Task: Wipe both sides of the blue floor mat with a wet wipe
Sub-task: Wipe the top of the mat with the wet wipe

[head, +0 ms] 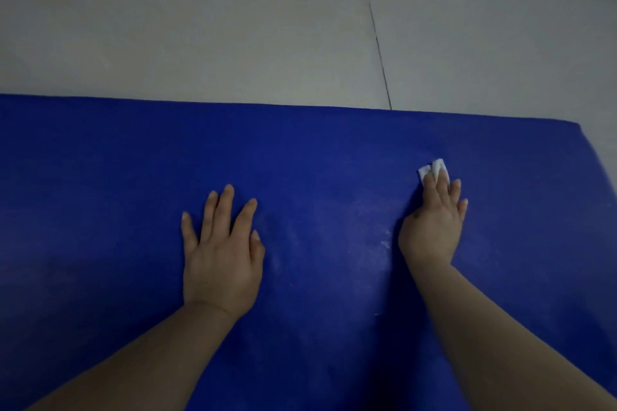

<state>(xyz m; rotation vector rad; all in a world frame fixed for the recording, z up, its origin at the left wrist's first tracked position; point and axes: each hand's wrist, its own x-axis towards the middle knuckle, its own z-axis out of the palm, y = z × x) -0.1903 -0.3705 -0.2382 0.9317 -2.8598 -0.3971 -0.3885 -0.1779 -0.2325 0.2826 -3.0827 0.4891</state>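
Fingers of the right hand (434, 223) lie straight, pressing a folded wet wipe (431, 170) onto the blue floor mat (317, 177), which spreads beneath both palms. Left hand (222, 253), spread flat, pins the mat. Overlapping strokes toward the pale smudges just left of the right hand would probably clean best.
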